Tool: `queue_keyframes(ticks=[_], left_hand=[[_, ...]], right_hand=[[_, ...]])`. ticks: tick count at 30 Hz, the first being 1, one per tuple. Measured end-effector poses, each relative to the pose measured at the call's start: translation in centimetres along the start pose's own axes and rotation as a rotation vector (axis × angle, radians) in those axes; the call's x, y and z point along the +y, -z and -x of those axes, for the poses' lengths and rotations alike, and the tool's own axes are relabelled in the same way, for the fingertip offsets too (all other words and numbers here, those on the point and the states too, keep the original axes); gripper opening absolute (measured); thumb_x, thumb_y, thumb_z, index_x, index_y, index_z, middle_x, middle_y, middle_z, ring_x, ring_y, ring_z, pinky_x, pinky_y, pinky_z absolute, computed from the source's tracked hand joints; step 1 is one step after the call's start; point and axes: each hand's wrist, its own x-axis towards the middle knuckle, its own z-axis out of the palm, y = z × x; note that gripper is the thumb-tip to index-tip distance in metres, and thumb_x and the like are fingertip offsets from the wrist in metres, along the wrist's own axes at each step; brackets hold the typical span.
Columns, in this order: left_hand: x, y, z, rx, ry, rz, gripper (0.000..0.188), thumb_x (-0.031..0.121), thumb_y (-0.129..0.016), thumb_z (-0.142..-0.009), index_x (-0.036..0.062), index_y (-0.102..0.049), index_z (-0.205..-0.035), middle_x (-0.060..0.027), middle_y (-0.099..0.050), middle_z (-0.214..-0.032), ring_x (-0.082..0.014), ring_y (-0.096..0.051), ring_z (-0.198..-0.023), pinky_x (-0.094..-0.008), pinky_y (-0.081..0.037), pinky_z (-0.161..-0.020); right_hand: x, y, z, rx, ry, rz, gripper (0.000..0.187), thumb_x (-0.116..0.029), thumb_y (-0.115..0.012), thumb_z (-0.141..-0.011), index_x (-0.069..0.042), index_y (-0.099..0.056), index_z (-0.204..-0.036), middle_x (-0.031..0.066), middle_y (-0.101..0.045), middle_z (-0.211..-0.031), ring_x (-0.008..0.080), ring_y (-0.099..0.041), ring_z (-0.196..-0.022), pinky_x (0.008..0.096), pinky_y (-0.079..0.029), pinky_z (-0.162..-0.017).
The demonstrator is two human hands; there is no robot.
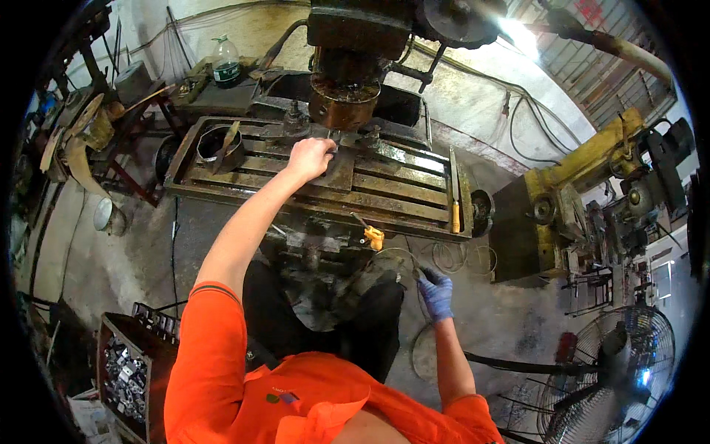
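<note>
My bare left hand (310, 157) is closed at the slotted table (399, 201) of a milling machine, just below its round spindle head (344, 103). A flat metal block (339, 175) lies beside that hand; whatever its fingers grip is hidden. My right hand (436, 291), in a blue glove, is low in front of the table's right part. Its fingers are curled by a thin dark piece, too small to name. A yellow air blow gun (374, 237) hangs at the table's front edge, left of and above the gloved hand, with a thin hose trailing from it.
A round pot (220, 149) with a brush stands on the table's left end. A file (455, 194) with a yellow handle lies at its right end. At lower left is a crate (148, 381) of small metal parts; a large fan (614, 370) stands at lower right.
</note>
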Motion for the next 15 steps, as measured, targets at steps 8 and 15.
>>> queue_keyframes(ticks=[8, 15], left_hand=[[0.9, -0.5, -0.2, 0.11, 0.01, 0.017, 0.019, 0.016, -0.062, -0.073, 0.0094, -0.064, -0.091, -0.0123, -0.063, -0.086, -0.0306, -0.061, -0.079, -0.0406, -0.049, -0.069], [0.7, -0.4, -0.5, 0.049, 0.001, -0.121, 0.018, 0.017, -0.062, -0.074, 0.0092, -0.062, -0.09, -0.0124, -0.064, -0.085, -0.0311, -0.061, -0.076, -0.0413, -0.048, -0.065]], right_hand=[[-0.5, 3.1, 0.6, 0.086, 0.12, 0.36, 0.022, -0.009, -0.062, -0.078, 0.005, -0.064, -0.094, 0.0069, -0.066, -0.081, 0.0094, -0.058, -0.073, 0.0238, -0.046, -0.068], [-3.2, 2.1, 0.9, 0.043, 0.208, 0.438, 0.018, -0.01, -0.059, -0.081, 0.004, -0.066, -0.09, 0.0056, -0.066, -0.077, 0.0081, -0.057, -0.07, 0.0224, -0.045, -0.065]])
